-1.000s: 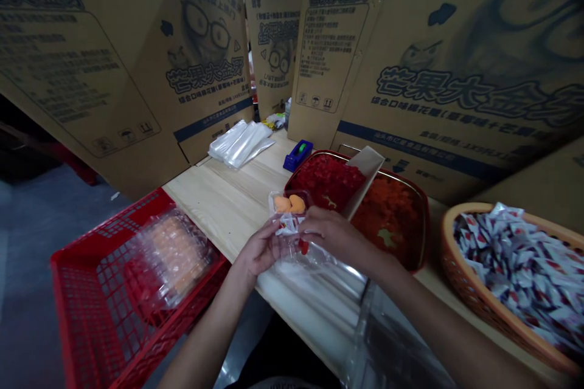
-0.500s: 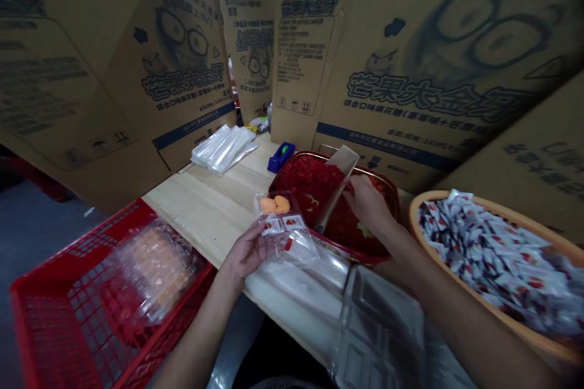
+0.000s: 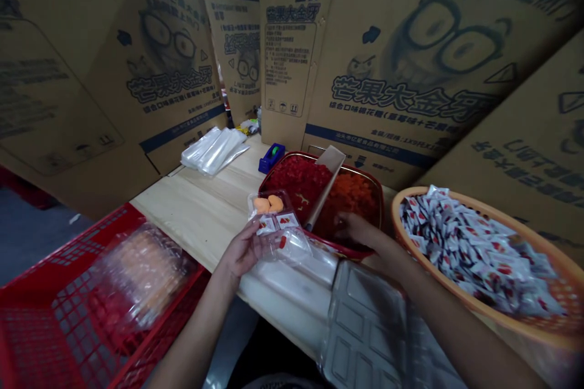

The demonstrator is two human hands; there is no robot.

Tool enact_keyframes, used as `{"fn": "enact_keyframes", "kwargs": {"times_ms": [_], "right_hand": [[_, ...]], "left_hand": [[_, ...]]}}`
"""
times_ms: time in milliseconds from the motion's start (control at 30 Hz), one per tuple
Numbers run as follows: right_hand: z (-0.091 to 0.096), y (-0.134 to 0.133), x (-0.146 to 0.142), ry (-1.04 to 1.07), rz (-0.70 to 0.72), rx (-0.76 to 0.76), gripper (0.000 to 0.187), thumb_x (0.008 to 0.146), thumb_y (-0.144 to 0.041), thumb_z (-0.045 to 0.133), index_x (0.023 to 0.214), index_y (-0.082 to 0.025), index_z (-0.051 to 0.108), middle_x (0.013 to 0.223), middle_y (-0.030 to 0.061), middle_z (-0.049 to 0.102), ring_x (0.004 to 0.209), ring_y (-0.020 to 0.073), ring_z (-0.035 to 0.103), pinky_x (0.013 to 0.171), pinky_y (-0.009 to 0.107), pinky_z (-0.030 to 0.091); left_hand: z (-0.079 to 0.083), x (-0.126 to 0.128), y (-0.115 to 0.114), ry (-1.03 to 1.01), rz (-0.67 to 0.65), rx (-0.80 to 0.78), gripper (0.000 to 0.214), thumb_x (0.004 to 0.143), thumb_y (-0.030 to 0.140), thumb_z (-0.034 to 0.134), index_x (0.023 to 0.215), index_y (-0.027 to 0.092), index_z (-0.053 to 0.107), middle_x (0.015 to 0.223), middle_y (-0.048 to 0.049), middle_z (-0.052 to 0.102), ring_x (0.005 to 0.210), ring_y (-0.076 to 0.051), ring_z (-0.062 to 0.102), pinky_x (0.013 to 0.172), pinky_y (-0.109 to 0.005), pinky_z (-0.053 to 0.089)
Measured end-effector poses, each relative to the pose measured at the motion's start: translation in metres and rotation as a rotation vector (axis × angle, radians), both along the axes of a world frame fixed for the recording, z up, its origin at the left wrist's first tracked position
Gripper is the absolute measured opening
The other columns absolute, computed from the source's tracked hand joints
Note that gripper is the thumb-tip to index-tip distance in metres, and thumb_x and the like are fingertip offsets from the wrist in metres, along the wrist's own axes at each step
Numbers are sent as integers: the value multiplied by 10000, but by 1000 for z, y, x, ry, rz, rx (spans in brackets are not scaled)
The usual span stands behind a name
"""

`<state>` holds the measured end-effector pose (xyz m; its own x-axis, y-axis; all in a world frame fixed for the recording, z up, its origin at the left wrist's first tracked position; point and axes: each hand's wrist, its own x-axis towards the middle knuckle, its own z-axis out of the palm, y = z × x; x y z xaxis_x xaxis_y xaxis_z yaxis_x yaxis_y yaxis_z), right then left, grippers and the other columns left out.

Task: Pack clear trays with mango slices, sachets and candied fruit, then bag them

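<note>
My left hand [image 3: 243, 249] grips the near edge of a clear plastic tray [image 3: 292, 245]. Two orange candies [image 3: 268, 203] lie in its far compartment, two small printed sachets [image 3: 276, 223] lie in the middle, and one small red piece [image 3: 283, 242] shows nearer to me. Over the right half of a red tub [image 3: 381, 206], my right hand [image 3: 358, 230] dips into loose orange pieces [image 3: 353, 194]; its fingers are bent together, and what lies between them is hidden. A cardboard divider [image 3: 326, 188] separates these from red pieces [image 3: 296, 176] on the left.
Clear compartment trays [image 3: 365, 322] are stacked at the front right. An orange basket [image 3: 401, 197] of sachets stands on the right. At left is a red crate [image 3: 41, 340] with bagged orange candies [image 3: 148, 270]. Plastic bags [image 3: 214, 151] and a blue tape dispenser [image 3: 271, 158] lie behind; cartons [image 3: 374, 61] wall the back.
My right hand has left the cardboard divider and moved down into the orange pieces. My left hand still holds the clear tray. The whole view has shifted slightly.
</note>
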<state>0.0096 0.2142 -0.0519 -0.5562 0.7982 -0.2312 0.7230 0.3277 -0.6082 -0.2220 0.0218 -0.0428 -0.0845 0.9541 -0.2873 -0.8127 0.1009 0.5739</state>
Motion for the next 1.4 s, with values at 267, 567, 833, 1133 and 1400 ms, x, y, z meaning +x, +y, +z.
{"fn": "enact_keyframes", "kwargs": {"times_ms": [267, 567, 833, 1133, 1400], "right_hand": [[11, 3, 4, 216, -192, -97, 138, 648, -166, 554, 778, -178, 508, 521, -62, 496, 388, 70, 434, 385, 195, 358], [82, -69, -39, 590, 39, -458, 295, 595, -318, 682, 825, -175, 565, 591, -54, 558, 444, 60, 452, 429, 194, 364], [68, -111, -95, 500, 287, -522, 129, 630, -205, 575, 745, -159, 610, 537, -54, 518, 459, 66, 449, 420, 181, 352], [71, -103, -84, 535, 185, -485, 136, 640, -261, 580, 740, -169, 583, 537, -65, 507, 448, 65, 443, 412, 186, 341], [71, -102, -68, 387, 186, -466, 155, 663, -260, 572, 752, -141, 617, 461, -64, 480, 408, 64, 417, 392, 185, 308]], "left_hand": [[-2, 1, 2, -5, 0, 4, 423, 824, 242, 515, 1236, 194, 431, 1068, -137, 632, 918, -250, 634, 798, -401, 489], [-3, 2, 6, -42, 18, -6, 389, 818, 245, 524, 1195, 171, 465, 1036, -139, 644, 893, -248, 639, 799, -406, 481], [-1, 4, 8, -72, 56, -40, 256, 826, 223, 499, 1074, 172, 537, 840, -56, 666, 687, -167, 644, 725, -355, 505], [2, 3, 6, -69, 69, -16, 214, 803, 206, 529, 1009, 160, 568, 847, -61, 668, 751, -190, 645, 755, -372, 499], [1, 1, 7, -74, 27, -13, 269, 821, 227, 502, 1075, 149, 545, 906, -102, 672, 837, -232, 647, 770, -392, 493]]}}
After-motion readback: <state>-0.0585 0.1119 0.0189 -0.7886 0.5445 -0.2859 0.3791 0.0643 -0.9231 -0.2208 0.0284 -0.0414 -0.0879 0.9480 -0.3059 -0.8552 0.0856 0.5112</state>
